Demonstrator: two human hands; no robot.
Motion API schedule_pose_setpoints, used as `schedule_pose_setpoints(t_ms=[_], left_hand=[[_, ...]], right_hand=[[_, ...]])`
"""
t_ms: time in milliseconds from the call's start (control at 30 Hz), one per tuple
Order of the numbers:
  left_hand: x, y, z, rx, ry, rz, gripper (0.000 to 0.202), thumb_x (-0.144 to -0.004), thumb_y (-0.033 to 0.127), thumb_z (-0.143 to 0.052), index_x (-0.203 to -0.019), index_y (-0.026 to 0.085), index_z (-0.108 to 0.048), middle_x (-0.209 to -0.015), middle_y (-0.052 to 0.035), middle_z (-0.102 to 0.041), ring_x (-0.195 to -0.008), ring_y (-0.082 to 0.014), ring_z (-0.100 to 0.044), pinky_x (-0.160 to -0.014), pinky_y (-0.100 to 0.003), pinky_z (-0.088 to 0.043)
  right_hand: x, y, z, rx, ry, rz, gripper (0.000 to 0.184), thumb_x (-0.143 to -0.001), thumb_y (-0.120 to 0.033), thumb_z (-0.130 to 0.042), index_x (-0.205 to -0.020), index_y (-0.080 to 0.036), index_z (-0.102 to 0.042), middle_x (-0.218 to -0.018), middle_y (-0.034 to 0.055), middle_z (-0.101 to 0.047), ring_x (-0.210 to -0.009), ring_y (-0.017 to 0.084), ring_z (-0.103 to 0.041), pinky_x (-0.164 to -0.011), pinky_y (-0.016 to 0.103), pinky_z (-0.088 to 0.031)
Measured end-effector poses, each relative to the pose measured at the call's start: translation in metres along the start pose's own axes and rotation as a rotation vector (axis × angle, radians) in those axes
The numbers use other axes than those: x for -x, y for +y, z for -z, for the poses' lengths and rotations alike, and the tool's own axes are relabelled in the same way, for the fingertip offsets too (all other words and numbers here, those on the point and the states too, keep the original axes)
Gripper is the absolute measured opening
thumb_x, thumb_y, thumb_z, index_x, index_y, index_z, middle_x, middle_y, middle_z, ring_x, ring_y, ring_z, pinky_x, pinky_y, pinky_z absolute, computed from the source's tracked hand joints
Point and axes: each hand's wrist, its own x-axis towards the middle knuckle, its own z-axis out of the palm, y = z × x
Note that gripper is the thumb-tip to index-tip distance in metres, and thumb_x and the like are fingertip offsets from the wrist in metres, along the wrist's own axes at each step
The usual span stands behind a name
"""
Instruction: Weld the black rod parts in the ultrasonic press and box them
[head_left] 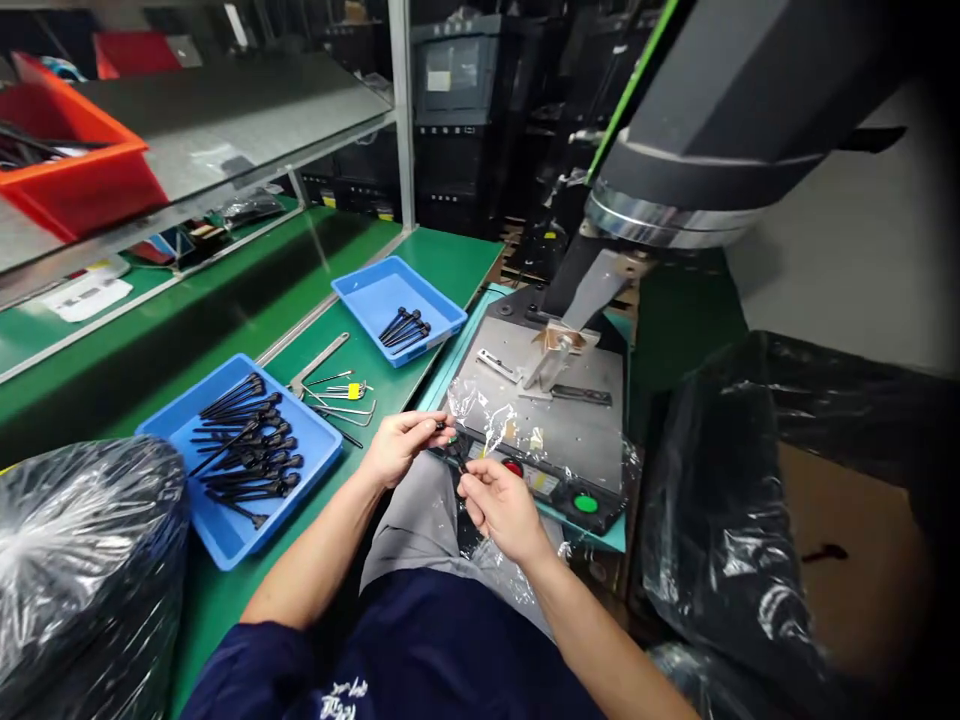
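In front of the machine's near edge, my left hand (401, 445) pinches a small black part between thumb and fingertips. Close by on its right, my right hand (504, 505) has thumb and forefinger closed on a small black plastic piece (460, 462). The fingers hide much of both, so I cannot tell if they are joined. Left of my hands, a blue tray (315, 425) bears many black rods with knobbed heads (251, 430). Farther back, a second blue tray (367, 285) contains several similar black rods (405, 328).
A bench press with a metal horn (592, 290) stands over a metal plate fixture (487, 345), with a green button (586, 503) at its front. Hex keys (349, 410) and a wrench (324, 360) lie between the trays. Plastic-wrapped bundles (82, 570) flank me.
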Motion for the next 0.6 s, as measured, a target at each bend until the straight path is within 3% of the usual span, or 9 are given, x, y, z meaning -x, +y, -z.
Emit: schedule_pose_setpoints(t_ms=[400,600], left_hand=[[0.008,-0.021,-0.008,0.127,-0.008,0.004,0.032,-0.071,0.033,-0.082,-0.099,0.018,-0.077,-0.120,-0.0141,-0.070,-0.109,-0.0279,-0.068,-0.094,-0.040,-0.054],[0.006,-0.028,-0.009,0.076,-0.020,-0.100,0.030,-0.074,0.033,-0.079,-0.101,0.020,-0.077,-0.118,-0.0115,-0.071,-0.110,-0.0291,-0.067,-0.105,-0.047,-0.047]], right_hand=[[-0.005,0.010,-0.009,-0.007,0.084,0.024,0.031,-0.082,-0.048,-0.068,-0.089,-0.019,-0.056,-0.070,-0.0020,-0.059,-0.039,0.006,-0.043,-0.031,0.018,-0.030],[-0.005,0.021,-0.009,0.194,0.166,0.157,0.024,-0.089,-0.043,-0.062,-0.094,-0.020,-0.059,-0.072,-0.0017,-0.058,-0.045,0.009,-0.050,-0.039,0.021,-0.037]])
